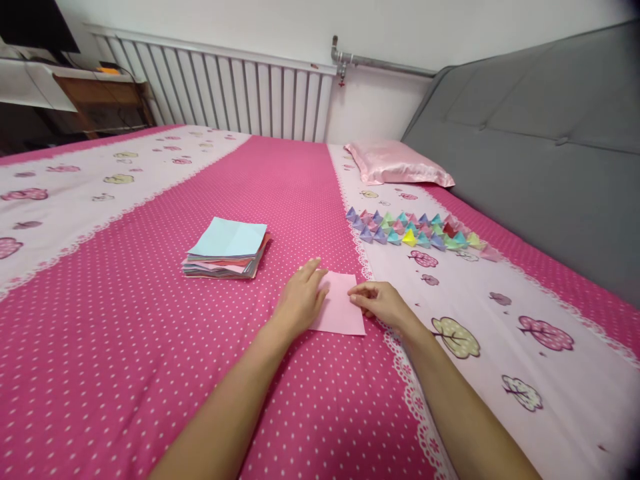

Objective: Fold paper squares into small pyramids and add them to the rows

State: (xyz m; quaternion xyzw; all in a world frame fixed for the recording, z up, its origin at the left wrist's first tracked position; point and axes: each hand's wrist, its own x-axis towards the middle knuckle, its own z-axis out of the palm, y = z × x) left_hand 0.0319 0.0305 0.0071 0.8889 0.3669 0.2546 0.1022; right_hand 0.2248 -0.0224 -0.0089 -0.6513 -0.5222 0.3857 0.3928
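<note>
A square sheet of pink paper (341,312) lies on the bed in front of me. Over its left side rests my left hand (300,298), open, with the fingers stretched out and hiding part of that edge. At the right edge, my right hand (384,303) is closed, thumb and fingers pinching the paper's border. To the left sits a stack of coloured paper (227,243) with a light blue sheet on top. Several small folded paper pieces (410,237) in many colours stand in rows beyond my right hand.
A pink dotted bedspread (150,360) with pale printed strips covers the bed. Farther back are a pink pillow (397,163), a grey padded headboard (540,140) and a white radiator (225,87) by the wall. A desk with a dark monitor (37,27) stands at the far left.
</note>
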